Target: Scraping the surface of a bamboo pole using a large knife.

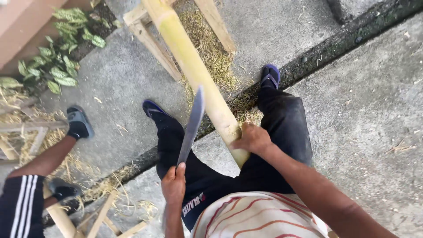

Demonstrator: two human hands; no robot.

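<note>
Bamboo pole (pixel 194 66), yellow-green, slanting from a wooden trestle (pixel 152 42) at the top of the view down to the lap. Lower end clamped by the right hand (pixel 253 139), fingers curled over the cut tip. Left hand (pixel 174 185) closed tight on the handle of a machete (pixel 192 125), blade pointing up and away, lying along the pole's left flank; touching or a hair apart, impossible to tell.

Fine pale shavings (pixel 211 53) heaped on the concrete ground (pixel 365 110) beneath the trestle and along a dark drain channel (pixel 335 44). Legs in dark trousers astride the pole, blue sandals (pixel 269 75) on the feet. Off to the left, another person's bare leg (pixel 44 158) and striped shorts, more straw around them, leafy plants (pixel 57 66) behind.

Judging by the shavings and the blade's line: mid-way through scraping or paring the skin off the pole, poised at the start of a stroke. Called for next: a shallow blade angle, a push away from the body along the grain, the right hand firm against rolling and well clear of the edge.
</note>
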